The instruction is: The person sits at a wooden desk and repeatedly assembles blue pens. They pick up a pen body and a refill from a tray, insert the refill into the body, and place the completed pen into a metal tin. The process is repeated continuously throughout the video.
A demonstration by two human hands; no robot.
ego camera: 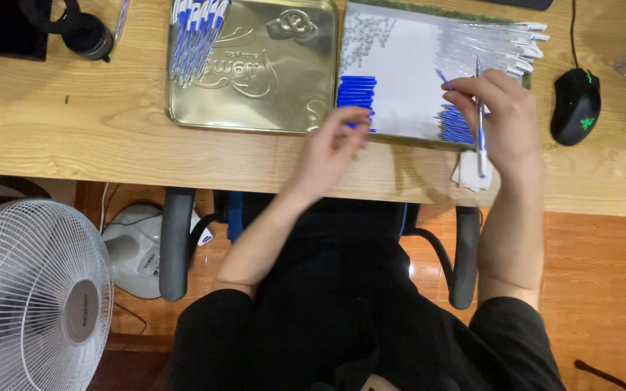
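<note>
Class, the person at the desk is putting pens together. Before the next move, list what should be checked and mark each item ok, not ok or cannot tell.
1. Right hand grips a clear pen barrel: ok.
2. A blue refill pokes out beside the right fingers; whether it is lined up with the barrel: cannot tell.
3. Left hand reaches the pile of blue caps: ok; whether it holds one: cannot tell.
4. Spare clear barrels lie on the white sheet: ok.
5. Finished pens lie on the gold tin lid, with room left: ok.
6. Wooden desk edge close to the sheet: ok.
</note>
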